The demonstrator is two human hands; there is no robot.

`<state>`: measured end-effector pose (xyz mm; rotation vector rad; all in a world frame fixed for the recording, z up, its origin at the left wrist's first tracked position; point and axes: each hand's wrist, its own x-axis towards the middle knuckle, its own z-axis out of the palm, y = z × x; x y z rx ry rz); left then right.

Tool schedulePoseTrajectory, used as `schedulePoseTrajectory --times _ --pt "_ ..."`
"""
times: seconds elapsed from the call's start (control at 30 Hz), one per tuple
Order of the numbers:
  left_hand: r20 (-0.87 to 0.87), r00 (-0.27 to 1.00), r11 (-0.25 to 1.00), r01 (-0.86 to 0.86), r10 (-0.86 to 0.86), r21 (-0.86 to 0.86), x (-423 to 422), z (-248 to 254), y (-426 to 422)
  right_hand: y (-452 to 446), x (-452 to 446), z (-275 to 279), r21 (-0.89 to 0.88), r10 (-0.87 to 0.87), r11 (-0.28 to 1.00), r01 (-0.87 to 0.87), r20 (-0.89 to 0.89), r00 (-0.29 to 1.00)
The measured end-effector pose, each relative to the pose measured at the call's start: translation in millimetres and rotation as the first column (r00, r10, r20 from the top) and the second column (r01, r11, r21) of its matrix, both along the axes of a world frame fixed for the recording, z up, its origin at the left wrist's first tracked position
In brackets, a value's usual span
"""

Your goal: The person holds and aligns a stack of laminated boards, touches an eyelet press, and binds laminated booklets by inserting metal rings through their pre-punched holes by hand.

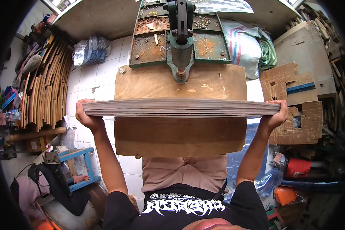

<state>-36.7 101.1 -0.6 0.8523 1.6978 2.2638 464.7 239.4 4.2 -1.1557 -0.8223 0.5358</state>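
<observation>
A stack of thin grey sheets [182,107] is seen edge-on, spanning the space above a wooden board [180,136]. My left hand [89,114] is closed round the stack's left end, and my right hand [276,115] grips the right end. The stack looks nearly level, and its broad faces are hidden from this angle. Whether its lower edge touches the board I cannot tell. Beyond it stands a dark green hand press [181,50], its lower tip over the far part of the board.
A compartmented metal tray [147,48] with small parts lies behind the press. Upright brown panels [46,86] line the left side. Cut boards [301,119] and a white woven sack [243,48] are at right. A blue frame [80,168] stands lower left.
</observation>
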Motion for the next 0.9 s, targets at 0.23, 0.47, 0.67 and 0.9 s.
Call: schedulePoseTrajectory --times 0.23,0.47,0.67,0.9 --pt "0.013 1.0 1.0 -0.021 0.021 0.006 4 3 2 -2 -3 1 0.006 -0.03 1.0 0.031 -0.098 0.995" --pt "-0.013 1.0 1.0 -0.005 0.005 0.006 7 6 2 -2 -6 4 0.002 -0.038 0.999 0.038 -0.094 0.995" --pt "0.017 0.999 0.999 -0.043 0.042 0.007 11 12 4 -2 -7 6 -0.007 -0.059 0.998 0.059 -0.071 0.996" --pt "-0.039 0.997 0.998 -0.061 0.061 0.006 11 10 4 -2 -8 5 0.002 -0.062 0.998 0.063 -0.053 0.997"
